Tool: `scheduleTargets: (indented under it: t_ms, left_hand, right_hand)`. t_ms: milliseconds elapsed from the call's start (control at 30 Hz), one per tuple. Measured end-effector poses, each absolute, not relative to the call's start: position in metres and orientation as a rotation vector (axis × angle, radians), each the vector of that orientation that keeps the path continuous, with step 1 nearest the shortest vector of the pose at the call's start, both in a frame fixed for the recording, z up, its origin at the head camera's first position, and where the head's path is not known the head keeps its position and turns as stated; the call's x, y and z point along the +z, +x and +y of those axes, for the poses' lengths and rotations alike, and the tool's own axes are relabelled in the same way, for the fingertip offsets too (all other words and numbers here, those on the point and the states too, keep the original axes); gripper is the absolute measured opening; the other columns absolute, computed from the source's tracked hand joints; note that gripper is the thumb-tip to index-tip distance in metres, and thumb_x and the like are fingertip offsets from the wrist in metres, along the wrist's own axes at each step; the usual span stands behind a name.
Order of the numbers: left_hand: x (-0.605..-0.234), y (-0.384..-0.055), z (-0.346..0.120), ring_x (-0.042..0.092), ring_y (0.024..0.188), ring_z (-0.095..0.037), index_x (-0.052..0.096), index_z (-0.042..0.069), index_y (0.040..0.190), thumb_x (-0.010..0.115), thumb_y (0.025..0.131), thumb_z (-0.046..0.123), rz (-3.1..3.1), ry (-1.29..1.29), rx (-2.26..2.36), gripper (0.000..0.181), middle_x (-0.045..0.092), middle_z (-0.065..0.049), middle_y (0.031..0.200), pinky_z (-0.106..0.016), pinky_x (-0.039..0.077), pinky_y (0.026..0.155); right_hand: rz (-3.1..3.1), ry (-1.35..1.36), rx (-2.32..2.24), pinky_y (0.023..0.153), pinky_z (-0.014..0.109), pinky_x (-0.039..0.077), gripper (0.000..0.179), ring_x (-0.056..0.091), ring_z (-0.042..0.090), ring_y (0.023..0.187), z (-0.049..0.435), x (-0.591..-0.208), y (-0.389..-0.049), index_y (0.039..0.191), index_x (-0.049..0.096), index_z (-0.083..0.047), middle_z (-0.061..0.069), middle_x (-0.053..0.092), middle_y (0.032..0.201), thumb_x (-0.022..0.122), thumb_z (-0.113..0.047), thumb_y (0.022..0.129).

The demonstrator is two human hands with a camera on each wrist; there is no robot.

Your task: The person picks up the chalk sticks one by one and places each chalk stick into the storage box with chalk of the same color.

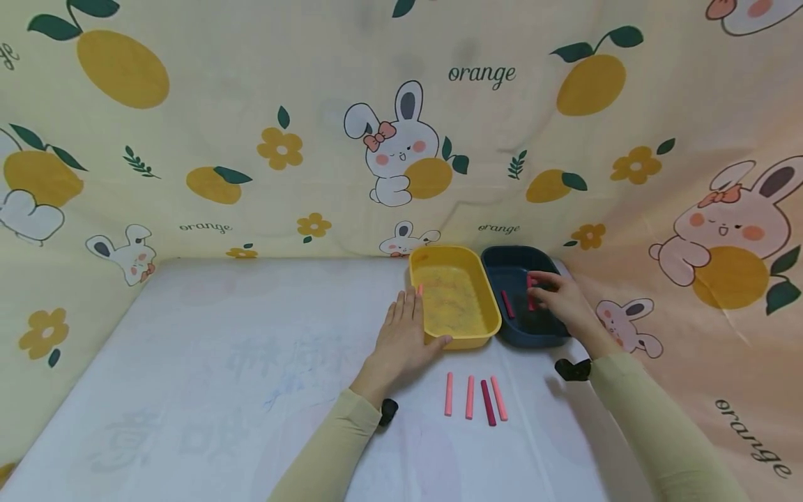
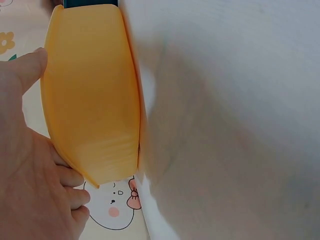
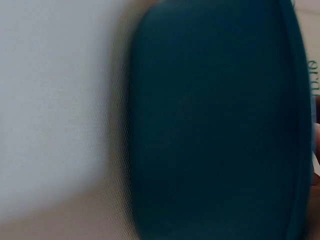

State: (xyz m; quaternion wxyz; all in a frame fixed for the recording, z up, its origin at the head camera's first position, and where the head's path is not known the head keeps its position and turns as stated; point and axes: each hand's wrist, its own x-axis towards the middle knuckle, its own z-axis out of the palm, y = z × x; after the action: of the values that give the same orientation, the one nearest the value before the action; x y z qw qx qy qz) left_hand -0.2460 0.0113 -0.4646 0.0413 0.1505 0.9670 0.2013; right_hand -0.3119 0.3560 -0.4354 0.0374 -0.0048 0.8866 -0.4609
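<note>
My right hand [image 1: 569,305] pinches a red chalk-like stick [image 1: 530,291] between thumb and fingers, over the dark blue bin [image 1: 533,340]. Another red stick [image 1: 507,304] lies inside that bin. The left hand [image 1: 403,336] rests on the left and front rim of the yellow bin [image 1: 461,342], its fingers straight and its thumb spread along the front edge. By its fingertips shows a pink stick [image 1: 421,288] at the yellow bin's left wall. In the left wrist view, thumb and fingers touch the yellow bin's rim [image 2: 44,100]. The blue bin's outer wall [image 3: 215,125] hides most of the right hand in its wrist view.
In front of the bins, three pink sticks [image 1: 470,397] and one darker red stick [image 1: 488,403] lie in a row on the white table [image 1: 251,362]. Both bins stand side by side near the printed cloth [image 1: 301,90] at the back.
</note>
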Motion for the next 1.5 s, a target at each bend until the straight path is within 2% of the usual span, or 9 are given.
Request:
scheduleTargets:
  t_ms: [100, 267, 567, 933, 1367, 1500]
  left_hand:
    - [-0.464, -0.247, 0.011, 0.002, 0.161, -0.031, 0.01, 0.003, 0.166, 0.049, 0.095, 0.075, 2.954, 0.451, 0.616, 0.109, 0.006, -0.015, 0.175, -0.043, 0.007, 0.13]
    - [-0.463, -0.248, 0.01, 0.001, 0.161, -0.031, 0.01, 0.003, 0.167, 0.05, 0.095, 0.075, 2.948, 0.446, 0.612, 0.109, 0.006, -0.015, 0.175, -0.043, 0.007, 0.13]
    - [-0.463, -0.248, 0.01, 0.0, 0.161, -0.031, 0.009, 0.002, 0.166, 0.049, 0.097, 0.074, 2.936, 0.456, 0.615, 0.108, 0.004, -0.016, 0.174, -0.043, 0.006, 0.13]
    - [-0.461, -0.246, 0.011, 0.003, 0.161, -0.033, 0.011, 0.0, 0.165, 0.049, 0.097, 0.073, 2.957, 0.481, 0.597, 0.107, 0.008, -0.019, 0.174, -0.044, 0.008, 0.13]
    - [-0.463, -0.242, 0.01, 0.004, 0.161, -0.033, 0.011, 0.0, 0.166, 0.049, 0.097, 0.073, 2.976, 0.49, 0.595, 0.107, 0.009, -0.018, 0.174, -0.044, 0.008, 0.13]
    - [-0.463, -0.242, 0.009, 0.004, 0.161, -0.033, 0.011, 0.0, 0.166, 0.049, 0.097, 0.074, 2.971, 0.493, 0.597, 0.107, 0.008, -0.018, 0.174, -0.044, 0.008, 0.13]
  right_hand:
    - [2.719, -0.046, -1.364, 0.079, 0.017, 0.057, 0.051, 0.061, 0.026, 0.101, 0.355, -0.44, -0.32, 0.153, 0.047, -0.001, 0.028, 0.05, 0.145, 0.058, -0.021, 0.107]
    - [2.703, -0.06, -1.291, 0.08, 0.024, 0.06, 0.048, 0.064, 0.021, 0.096, 0.351, -0.447, -0.332, 0.15, 0.049, 0.004, 0.029, 0.054, 0.138, 0.058, -0.014, 0.106]
    - [2.624, -0.064, -1.261, 0.072, 0.028, 0.063, 0.048, 0.073, 0.017, 0.078, 0.354, -0.456, -0.341, 0.147, 0.047, 0.013, 0.037, 0.054, 0.136, 0.057, -0.004, 0.103]
    - [2.645, -0.062, -1.174, 0.075, 0.032, 0.064, 0.046, 0.072, 0.017, 0.084, 0.354, -0.466, -0.349, 0.144, 0.05, 0.013, 0.033, 0.059, 0.131, 0.058, -0.003, 0.102]
    - [2.748, -0.099, -1.04, 0.073, 0.027, 0.061, 0.043, 0.071, 0.016, 0.082, 0.352, -0.47, -0.345, 0.139, 0.055, 0.013, 0.032, 0.064, 0.127, 0.06, -0.007, 0.102]
    - [2.752, -0.118, -1.055, 0.073, 0.028, 0.061, 0.044, 0.072, 0.019, 0.083, 0.353, -0.469, -0.343, 0.14, 0.054, 0.014, 0.033, 0.063, 0.127, 0.062, -0.009, 0.102]
